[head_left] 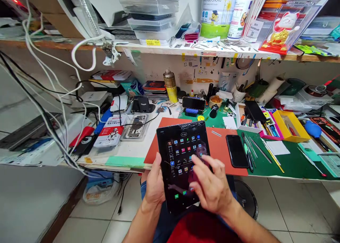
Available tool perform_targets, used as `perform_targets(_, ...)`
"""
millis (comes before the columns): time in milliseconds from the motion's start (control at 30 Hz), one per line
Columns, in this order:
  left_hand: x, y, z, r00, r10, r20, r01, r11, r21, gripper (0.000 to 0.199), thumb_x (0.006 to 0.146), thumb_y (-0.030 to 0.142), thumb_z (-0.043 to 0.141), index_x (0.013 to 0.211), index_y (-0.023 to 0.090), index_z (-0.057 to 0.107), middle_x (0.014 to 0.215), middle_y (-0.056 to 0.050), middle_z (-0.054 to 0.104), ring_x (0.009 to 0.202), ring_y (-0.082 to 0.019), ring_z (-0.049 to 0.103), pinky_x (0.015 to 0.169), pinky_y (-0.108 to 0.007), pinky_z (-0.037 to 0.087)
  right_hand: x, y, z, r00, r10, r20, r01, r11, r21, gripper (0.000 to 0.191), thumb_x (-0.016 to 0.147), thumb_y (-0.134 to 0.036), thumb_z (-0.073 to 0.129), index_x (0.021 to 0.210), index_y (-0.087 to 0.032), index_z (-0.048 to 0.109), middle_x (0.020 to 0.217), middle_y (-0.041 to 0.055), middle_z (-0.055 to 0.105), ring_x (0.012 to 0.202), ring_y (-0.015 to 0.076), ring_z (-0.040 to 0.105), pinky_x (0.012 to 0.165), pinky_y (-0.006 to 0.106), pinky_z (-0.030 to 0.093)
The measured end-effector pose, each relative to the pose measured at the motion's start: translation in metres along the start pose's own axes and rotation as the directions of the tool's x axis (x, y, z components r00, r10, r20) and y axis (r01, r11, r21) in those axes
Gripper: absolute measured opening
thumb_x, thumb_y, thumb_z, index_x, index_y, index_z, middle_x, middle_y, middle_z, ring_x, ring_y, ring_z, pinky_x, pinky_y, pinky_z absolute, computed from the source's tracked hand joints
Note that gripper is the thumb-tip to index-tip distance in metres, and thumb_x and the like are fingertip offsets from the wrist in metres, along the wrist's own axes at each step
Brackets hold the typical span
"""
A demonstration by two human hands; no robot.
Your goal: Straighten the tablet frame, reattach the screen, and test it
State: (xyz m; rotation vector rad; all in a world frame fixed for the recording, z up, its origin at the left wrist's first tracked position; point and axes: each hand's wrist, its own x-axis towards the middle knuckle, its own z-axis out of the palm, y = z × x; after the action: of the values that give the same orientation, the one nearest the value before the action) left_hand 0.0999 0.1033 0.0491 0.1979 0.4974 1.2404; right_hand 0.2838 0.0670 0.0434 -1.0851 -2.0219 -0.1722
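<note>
A black tablet (172,197) is held upright and slightly tilted over the front edge of the workbench, its lit screen showing rows of app icons. My left hand (155,181) grips its left edge, thumb along the frame. My right hand (211,184) is over the right half of the screen with fingers apart and bent, index fingertip at the icons; it holds nothing. To the right, a black phone (237,151) lies on the orange-red mat (223,143).
Tweezers and thin tools (260,149) lie on the green mat (292,165) at right, near a yellow box (290,125). A boxed battery (108,133) and phone parts case (135,126) sit left. White cables (57,105) hang at far left. Above runs a loaded shelf (164,49).
</note>
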Motion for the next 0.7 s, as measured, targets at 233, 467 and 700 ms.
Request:
perform_targets(233, 0.008, -0.004, -0.01, 0.991, 0.011, -0.133, 0.0, 0.996, 0.088, 0.044, 0.111, 0.04, 0.047, 0.118, 0.02, 0.086, 0.127, -0.008, 0.082, 0.149, -0.028, 0.057, 0.133, -0.044, 0.032, 0.045, 0.003, 0.008, 0.997, -0.074, 0.031, 0.076, 0.996, -0.043, 0.04, 0.111, -0.041, 0.052, 0.132, -0.011, 0.069, 0.153, 0.0139, 0.068, 0.137, 0.0326, 0.055, 0.11, 0.046, 0.042)
perform_targets(467, 0.007, -0.005, -0.016, 0.973, -0.084, 0.216, 0.092, 0.995, -0.029, 0.057, 0.115, 0.039, 0.027, 0.14, 0.024, 0.076, 0.143, -0.006, 0.074, 0.159, -0.026, 0.041, 0.136, -0.05, 0.018, 0.054, 0.036, -0.001, 0.995, 0.088, -0.055, -0.094, 0.989, -0.114, 0.032, 0.11, -0.03, 0.054, 0.136, -0.014, 0.065, 0.149, 0.0129, 0.071, 0.135, 0.0339, 0.056, 0.11, 0.048, 0.041)
perform_targets(700, 0.006, -0.007, -0.004, 0.965, -0.171, 0.201, 0.173, 0.985, 0.006, 0.053, 0.113, 0.044, 0.035, 0.147, 0.024, 0.071, 0.146, -0.009, 0.072, 0.154, -0.032, 0.05, 0.133, -0.054, 0.027, 0.055, 0.031, -0.001, 0.988, 0.13, -0.087, -0.14, 0.983, -0.121, 0.032, 0.111, -0.029, 0.052, 0.135, -0.01, 0.063, 0.147, 0.0171, 0.071, 0.135, 0.0344, 0.056, 0.109, 0.049, 0.041)
